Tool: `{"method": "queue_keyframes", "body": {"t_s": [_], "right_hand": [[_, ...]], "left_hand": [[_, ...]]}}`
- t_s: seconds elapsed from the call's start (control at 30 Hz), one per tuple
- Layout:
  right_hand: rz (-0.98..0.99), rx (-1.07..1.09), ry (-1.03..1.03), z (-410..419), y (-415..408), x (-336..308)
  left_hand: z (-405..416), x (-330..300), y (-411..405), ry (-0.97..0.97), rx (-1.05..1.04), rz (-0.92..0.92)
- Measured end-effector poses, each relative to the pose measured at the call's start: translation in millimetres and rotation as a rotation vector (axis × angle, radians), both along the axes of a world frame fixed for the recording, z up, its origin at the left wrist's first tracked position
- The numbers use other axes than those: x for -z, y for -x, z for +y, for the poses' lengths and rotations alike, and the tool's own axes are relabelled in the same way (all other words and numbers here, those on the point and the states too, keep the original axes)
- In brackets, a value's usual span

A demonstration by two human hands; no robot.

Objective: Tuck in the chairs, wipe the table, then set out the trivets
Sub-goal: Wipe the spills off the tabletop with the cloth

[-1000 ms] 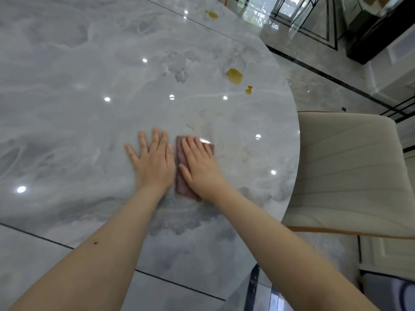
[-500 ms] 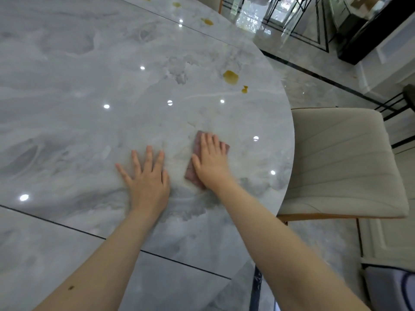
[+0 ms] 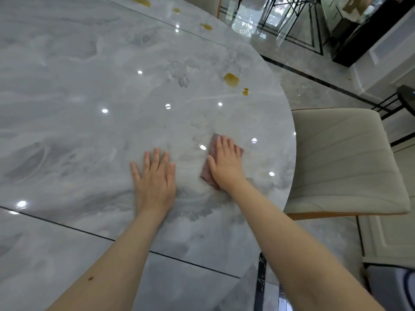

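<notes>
Cloth pinned flat under right hand wipes marble surface centre frame; left hand, splayed and empty, braces.

You're in the dining area of a home: a large round table with a glossy grey marble-look top fills most of your view, and a cream upholstered dining chair sits tucked against its right edge. Beyond it runs a polished tiled floor with dark inlaid border lines (reflecting window light), and white panelled cabinetry stands at the far right.
</notes>
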State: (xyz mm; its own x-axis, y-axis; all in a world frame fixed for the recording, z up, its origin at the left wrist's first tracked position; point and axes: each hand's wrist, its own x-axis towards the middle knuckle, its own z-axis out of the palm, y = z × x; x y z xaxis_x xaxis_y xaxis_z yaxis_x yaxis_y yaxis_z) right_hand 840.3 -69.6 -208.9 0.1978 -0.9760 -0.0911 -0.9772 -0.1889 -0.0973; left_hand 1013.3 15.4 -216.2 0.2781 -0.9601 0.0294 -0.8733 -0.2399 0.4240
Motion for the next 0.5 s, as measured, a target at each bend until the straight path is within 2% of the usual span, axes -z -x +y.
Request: {"method": "queue_keyframes", "body": {"t_s": [0.13, 0.27, 0.4, 0.5], "right_hand": [[-0.124, -0.264, -0.002, 32.9, -63.2, 2.1], [-0.114, -0.463, -0.019, 81.2, -10.4, 0.0], [-0.05, -0.271, -0.035, 66.4, 60.4, -8.0], [-0.017, -0.039, -0.004, 34.4, 47.3, -5.7]], "left_hand": [[0.8, -1.9, -1.9, 0.055, -0.016, 0.084], [2.6, -4.5, -2.5, 0.045, -0.004, 0.082], [1.1, -5.1, 0.3, -0.019, 0.011, 0.011], [-0.8, -2.1, 1.0, -0.053, 0.016, -0.049]]}}
